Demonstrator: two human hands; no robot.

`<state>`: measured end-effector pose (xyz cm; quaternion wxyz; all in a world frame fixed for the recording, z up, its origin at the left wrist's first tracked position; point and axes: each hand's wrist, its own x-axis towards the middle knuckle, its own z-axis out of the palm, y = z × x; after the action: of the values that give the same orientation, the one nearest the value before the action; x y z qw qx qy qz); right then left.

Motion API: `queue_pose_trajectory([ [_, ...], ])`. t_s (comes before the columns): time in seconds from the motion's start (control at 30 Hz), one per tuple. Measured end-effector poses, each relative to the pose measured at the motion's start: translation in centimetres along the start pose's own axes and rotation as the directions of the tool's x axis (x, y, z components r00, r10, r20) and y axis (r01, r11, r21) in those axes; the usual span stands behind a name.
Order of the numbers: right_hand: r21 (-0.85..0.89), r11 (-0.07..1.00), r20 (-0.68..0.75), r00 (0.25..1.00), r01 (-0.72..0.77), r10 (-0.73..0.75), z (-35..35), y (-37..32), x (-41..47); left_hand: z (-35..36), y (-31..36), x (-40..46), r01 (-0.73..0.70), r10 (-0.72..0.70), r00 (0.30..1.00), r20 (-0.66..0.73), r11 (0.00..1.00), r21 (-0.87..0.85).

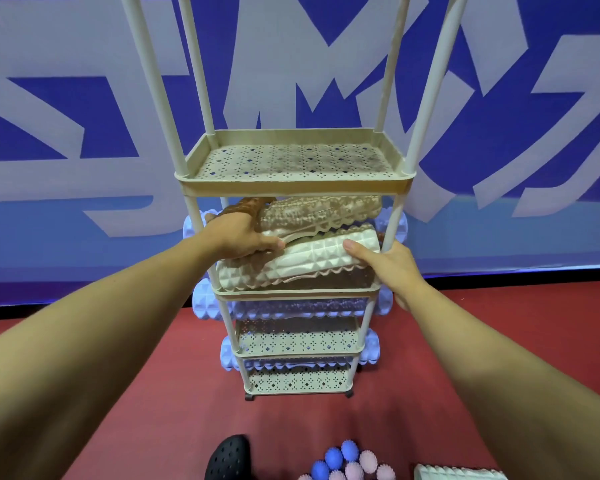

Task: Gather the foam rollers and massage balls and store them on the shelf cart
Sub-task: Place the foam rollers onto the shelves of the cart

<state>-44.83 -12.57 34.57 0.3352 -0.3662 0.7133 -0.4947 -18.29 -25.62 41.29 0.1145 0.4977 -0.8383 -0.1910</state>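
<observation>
A beige shelf cart [293, 187] with several perforated tiers stands in front of me. On its second tier a white foam roller [302, 263] lies slanted, with a tan roller [321, 213] behind it. My left hand [243, 237] grips the white roller's left end, thumb on top. My right hand [392, 268] holds its right end by the cart's front right post. Lavender rollers [205, 301] lie across the lower tiers, ends sticking out both sides. Blue and pink spiky massage balls [347, 462] sit on the floor at the bottom.
Another white roller [459, 472] lies on the red floor at the bottom right. A black perforated shoe [227, 457] shows at the bottom centre. A blue and white patterned wall stands behind the cart. The cart's top visible tier [291, 161] holds nothing.
</observation>
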Motion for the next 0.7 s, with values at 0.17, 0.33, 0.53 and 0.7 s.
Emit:
queue_pose_trajectory([
  [0.17,-0.073,0.996,0.111,0.992,-0.045,0.053,-0.7,0.2,0.5,-0.5,0.6,-0.7,0.035,-0.032,0.998,0.055,0.998,-0.051],
  [0.33,-0.084,0.996,0.174,0.984,-0.016,0.030,-1.0,-0.1,1.0,0.0,0.1,-0.2,0.056,-0.054,0.997,0.048,0.997,-0.046],
  [0.53,0.039,0.993,0.139,0.985,-0.112,0.105,-1.0,-0.3,1.1,0.1,-0.3,0.2,0.074,-0.065,0.995,0.072,0.990,-0.124],
  [0.7,0.126,0.990,-0.021,0.997,-0.068,0.071,-0.1,0.2,0.6,-0.5,0.6,0.5,0.079,-0.071,0.994,0.077,0.992,-0.098],
])
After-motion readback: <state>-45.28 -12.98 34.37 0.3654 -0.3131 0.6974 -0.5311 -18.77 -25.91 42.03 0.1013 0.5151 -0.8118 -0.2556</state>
